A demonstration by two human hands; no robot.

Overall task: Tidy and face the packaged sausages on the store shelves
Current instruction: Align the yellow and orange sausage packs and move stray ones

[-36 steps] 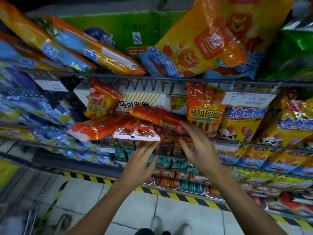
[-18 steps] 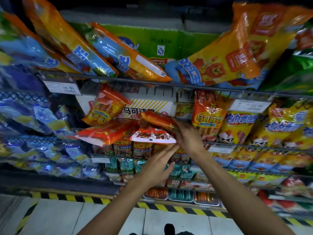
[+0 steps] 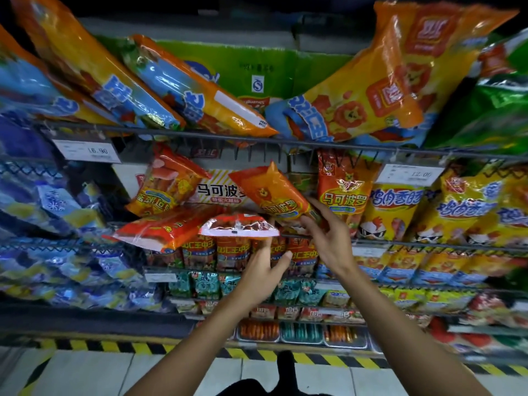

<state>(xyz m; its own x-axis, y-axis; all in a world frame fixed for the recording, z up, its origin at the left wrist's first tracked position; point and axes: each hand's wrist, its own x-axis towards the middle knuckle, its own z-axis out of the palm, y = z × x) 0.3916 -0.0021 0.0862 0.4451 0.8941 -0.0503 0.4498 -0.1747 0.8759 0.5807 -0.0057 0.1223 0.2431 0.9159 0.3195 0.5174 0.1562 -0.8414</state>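
Observation:
My right hand (image 3: 327, 234) pinches the lower end of an orange sausage pack (image 3: 273, 194) and holds it tilted in front of the middle shelf. Just below it, a red pack with a clear end (image 3: 238, 228) juts out over the shelf edge, and the fingertips of my left hand (image 3: 261, 270) touch its underside. Another red pack (image 3: 160, 231) lies flat and sticks out to the left. An orange pack (image 3: 165, 181) leans behind it. One more orange pack (image 3: 344, 192) stands upright to the right.
Large orange and blue bags (image 3: 368, 90) lean on the wire shelf above, in front of a green carton (image 3: 257, 70). Yellow chicken-sausage bags (image 3: 397, 212) fill the right side, blue bags (image 3: 51, 212) the left. Price tags (image 3: 87, 150) hang on the rails. Lower shelves hold small packs.
My right hand has closed on the orange pack and lifted its far end up, so it now stands tilted. My left hand stayed under the red pack. The view rose toward the shelf.

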